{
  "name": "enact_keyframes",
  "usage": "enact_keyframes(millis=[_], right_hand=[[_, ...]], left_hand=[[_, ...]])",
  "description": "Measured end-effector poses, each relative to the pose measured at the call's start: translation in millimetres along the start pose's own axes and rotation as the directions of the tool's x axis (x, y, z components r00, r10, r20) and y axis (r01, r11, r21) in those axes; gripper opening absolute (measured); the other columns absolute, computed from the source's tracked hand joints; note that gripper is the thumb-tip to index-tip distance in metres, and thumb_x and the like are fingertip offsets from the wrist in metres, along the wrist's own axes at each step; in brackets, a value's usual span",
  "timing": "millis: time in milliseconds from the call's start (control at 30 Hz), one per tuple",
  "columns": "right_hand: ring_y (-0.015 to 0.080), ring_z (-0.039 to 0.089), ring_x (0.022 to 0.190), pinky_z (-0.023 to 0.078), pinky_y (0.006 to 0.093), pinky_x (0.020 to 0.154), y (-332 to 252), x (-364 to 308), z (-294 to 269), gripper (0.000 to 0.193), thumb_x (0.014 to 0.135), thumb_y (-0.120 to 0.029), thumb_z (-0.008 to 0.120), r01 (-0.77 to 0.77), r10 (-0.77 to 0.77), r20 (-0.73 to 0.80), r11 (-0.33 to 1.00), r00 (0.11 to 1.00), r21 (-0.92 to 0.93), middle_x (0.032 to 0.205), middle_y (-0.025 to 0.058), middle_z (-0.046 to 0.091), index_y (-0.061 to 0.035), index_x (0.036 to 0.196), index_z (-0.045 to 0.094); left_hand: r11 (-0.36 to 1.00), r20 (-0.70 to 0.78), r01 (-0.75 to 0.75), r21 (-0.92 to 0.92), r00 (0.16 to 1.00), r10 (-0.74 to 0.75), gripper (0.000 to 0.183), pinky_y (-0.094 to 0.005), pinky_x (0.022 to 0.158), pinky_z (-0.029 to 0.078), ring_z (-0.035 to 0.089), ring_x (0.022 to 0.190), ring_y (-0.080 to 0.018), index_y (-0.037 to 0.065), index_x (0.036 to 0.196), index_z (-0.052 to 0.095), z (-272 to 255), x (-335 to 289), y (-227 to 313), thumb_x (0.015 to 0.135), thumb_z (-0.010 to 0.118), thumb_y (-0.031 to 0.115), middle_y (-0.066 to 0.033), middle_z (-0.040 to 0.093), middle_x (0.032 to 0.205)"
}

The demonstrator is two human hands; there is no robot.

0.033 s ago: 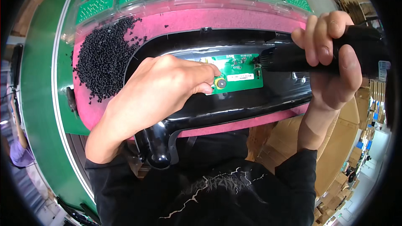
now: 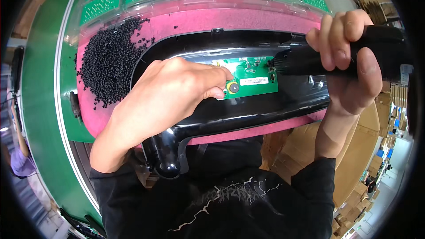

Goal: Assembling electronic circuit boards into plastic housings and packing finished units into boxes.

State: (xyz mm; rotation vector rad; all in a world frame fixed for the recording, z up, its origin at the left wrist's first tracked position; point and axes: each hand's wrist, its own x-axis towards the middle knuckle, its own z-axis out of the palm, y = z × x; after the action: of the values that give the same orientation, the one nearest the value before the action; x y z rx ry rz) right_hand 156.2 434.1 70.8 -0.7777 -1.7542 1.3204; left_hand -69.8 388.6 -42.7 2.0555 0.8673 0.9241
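Observation:
A green circuit board (image 2: 254, 89) with a yellow-ringed round component lies inside a long, curved black plastic housing (image 2: 230, 117). My left hand (image 2: 172, 93) reaches over the housing, thumb and fingers closed on the left end of the board. In my right hand (image 2: 345, 57) is a black electric screwdriver (image 2: 305, 61), gripped around its body. It lies nearly level in the picture, its front end over the board's right edge. Whether its tip touches a screw there cannot be made out. The housing's short rounded leg (image 2: 170, 161) points toward me.
Under the housing is a pink mat (image 2: 190, 21) on a green table (image 2: 42, 106). A heap of small black screws (image 2: 108, 64) sits at left. Along the back stands a clear tray (image 2: 186, 1) of green circuit boards. Cardboard (image 2: 305, 150) is at lower right; another person (image 2: 22, 161) shows far left.
My right hand and the screwdriver have shifted very slightly, the tool's back end turning a little. My left hand, the board and the housing look the same.

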Motion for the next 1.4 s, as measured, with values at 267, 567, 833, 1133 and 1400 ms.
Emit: enact_keyframes(millis=[267,567,833,1133,1400], right_hand=[[0.0074,0.040,0.060,0.035,0.0265,0.067,6,7,8,0.026,0.083,-0.029,0.059,0.000,-0.001,-0.019,1.000,1.000,-0.018,0.068,-0.0050,0.045,-0.0090,0.096,0.049],[0.0063,0.043,0.060,0.035,0.0248,0.072,-15,-3,32,0.023,0.080,-0.022,0.062,0.114,-0.093,-0.082,0.948,0.992,0.299,0.069,-0.0060,0.048,-0.0100,0.093,0.048],[0.0046,0.047,0.061,0.034,0.0247,0.074,-22,1,55,0.029,0.074,-0.012,0.067,0.213,-0.156,-0.146,0.768,0.977,0.604,0.070,-0.0072,0.049,-0.0124,0.091,0.044],[0.0063,0.047,0.064,0.033,0.0268,0.076,-24,8,59,0.028,0.077,-0.012,0.065,0.207,-0.219,-0.048,0.796,0.974,0.568,0.073,-0.0054,0.048,-0.0105,0.094,0.043],[0.0091,0.046,0.069,0.033,0.0293,0.077,-18,6,75,0.022,0.085,-0.017,0.057,0.318,-0.242,-0.231,0.862,0.942,0.395,0.076,-0.0028,0.047,-0.0068,0.101,0.045]], left_hand=[[0.996,0.035,0.004,0.092,0.999,-0.007,0.011,-0.0314,0.058,0.054,0.068,0.070,-0.0250,0.001,0.081,0.064,-3,1,-1,0.076,0.068,0.010,-0.0068,0.071,0.089],[0.998,0.013,-0.051,0.047,0.999,0.050,0.013,-0.0333,0.064,0.054,0.068,0.073,-0.0272,0.002,0.084,0.065,-5,1,-5,0.081,0.067,0.014,-0.0070,0.070,0.086],[0.983,-0.140,-0.109,-0.147,0.986,0.088,0.009,-0.0267,0.059,0.052,0.068,0.067,-0.0194,-0.002,0.084,0.065,-13,1,-1,0.078,0.070,0.002,-0.0098,0.068,0.075],[0.985,-0.299,-0.144,-0.100,0.948,0.108,0.015,-0.0258,0.059,0.052,0.067,0.064,-0.0192,-0.003,0.084,0.067,-12,2,-2,0.074,0.074,0.005,-0.0095,0.069,0.075],[0.932,-0.401,-0.271,0.239,0.847,0.349,0.024,-0.0310,0.061,0.053,0.066,0.071,-0.0277,-0.001,0.086,0.066,-8,5,-6,0.066,0.077,0.005,-0.0127,0.068,0.080]])
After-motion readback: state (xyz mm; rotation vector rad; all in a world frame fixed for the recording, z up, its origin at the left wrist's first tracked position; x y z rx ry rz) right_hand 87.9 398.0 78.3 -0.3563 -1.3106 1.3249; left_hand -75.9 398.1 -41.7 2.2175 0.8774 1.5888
